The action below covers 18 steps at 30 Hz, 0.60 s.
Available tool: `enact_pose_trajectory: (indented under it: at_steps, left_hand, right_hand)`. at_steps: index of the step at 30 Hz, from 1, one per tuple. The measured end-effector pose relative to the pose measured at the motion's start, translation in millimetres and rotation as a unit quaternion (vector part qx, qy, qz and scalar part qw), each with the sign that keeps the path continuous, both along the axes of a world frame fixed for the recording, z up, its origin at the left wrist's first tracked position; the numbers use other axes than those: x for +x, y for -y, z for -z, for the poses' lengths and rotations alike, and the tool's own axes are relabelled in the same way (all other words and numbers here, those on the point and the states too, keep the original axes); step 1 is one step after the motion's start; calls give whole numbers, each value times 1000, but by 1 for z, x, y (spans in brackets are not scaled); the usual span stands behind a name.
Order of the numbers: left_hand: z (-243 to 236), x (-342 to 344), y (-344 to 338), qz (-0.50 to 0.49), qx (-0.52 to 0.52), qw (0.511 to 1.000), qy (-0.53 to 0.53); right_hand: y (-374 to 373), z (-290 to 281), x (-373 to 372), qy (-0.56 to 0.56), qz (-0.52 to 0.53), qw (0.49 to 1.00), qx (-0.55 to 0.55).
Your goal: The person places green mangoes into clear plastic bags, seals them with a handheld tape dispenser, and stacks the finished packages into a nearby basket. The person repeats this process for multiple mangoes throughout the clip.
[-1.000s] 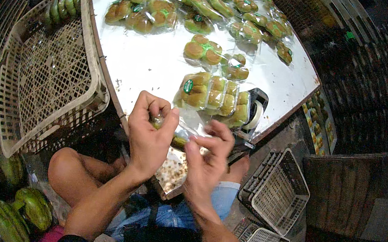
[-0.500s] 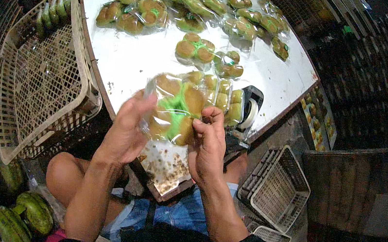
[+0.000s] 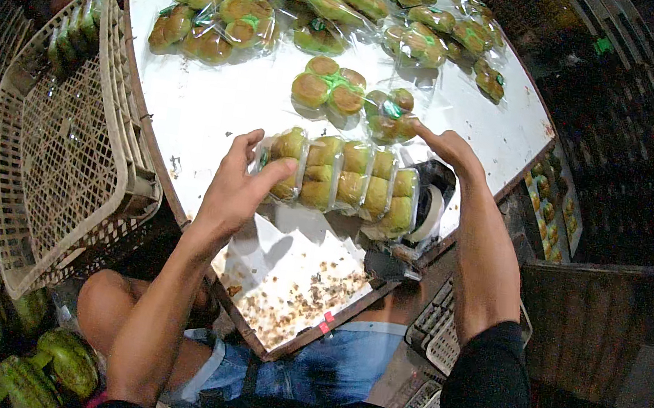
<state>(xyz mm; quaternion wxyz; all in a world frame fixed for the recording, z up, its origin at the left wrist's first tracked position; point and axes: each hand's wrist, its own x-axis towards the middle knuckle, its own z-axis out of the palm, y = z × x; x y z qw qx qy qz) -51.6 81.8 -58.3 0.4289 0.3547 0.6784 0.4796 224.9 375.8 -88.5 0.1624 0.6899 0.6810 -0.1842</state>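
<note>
- Near corner of the white-topped table (image 3: 192,95), lower middle of the frame: brown specks, crumbs or stains, I cannot tell which, and a scrap of red tape on the edge.
- Left hand (image 3: 238,186), centre of the frame: thumb and fingers closed around the left end of the leftmost bun pack (image 3: 289,162), which stands on edge.
- Row of bun packs (image 3: 354,176), centre: clear-wrapped, green-and-brown buns packed side by side. Each should be light and soft, easily dented by a hard squeeze. The film looks smooth and glossy, so probably a little slippery. Best held by opposite sides with a flat, gentle spread of fingers; a loose fold of film would serve for dragging, less surely for lifting.
- Tape dispenser (image 3: 446,188), right of centre: black, with a pale roll, just beside the row's right end.
- Right hand (image 3: 456,151), right of centre: forefinger stretched onto the right side of the stickered bun pack (image 3: 391,128); whether the thumb pinches it, I cannot tell.
- That pack's sticker: green, oval, its print too small to make out.
- Four-lobed bun pack (image 3: 330,89), upper middle: bright green at its centre, no label visible on it.
- Heap of bagged buns (image 3: 321,1), top of the frame: several similar green stickers, none legible.
</note>
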Motion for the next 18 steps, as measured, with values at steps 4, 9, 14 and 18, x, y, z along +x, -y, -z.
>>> enact_pose_trajectory:
  at_steps: [4,9,14,18]
  left_hand:
    - [-12,-8,2,-56,46,995,62]
    - [-27,-11,5,-78,84,992,56]
    - [-48,-5,11,-94,148,984,-32]
    - [-62,8,18,-76,207,969,113]
  right_hand:
    - [-46,48,-30,-150,40,988,-23]
    - [-23,6,-74,-287,172,897,289]
    - [138,-127,-82,-551,-111,784,264]
    - [272,-122,-89,-595,-197,752,205]
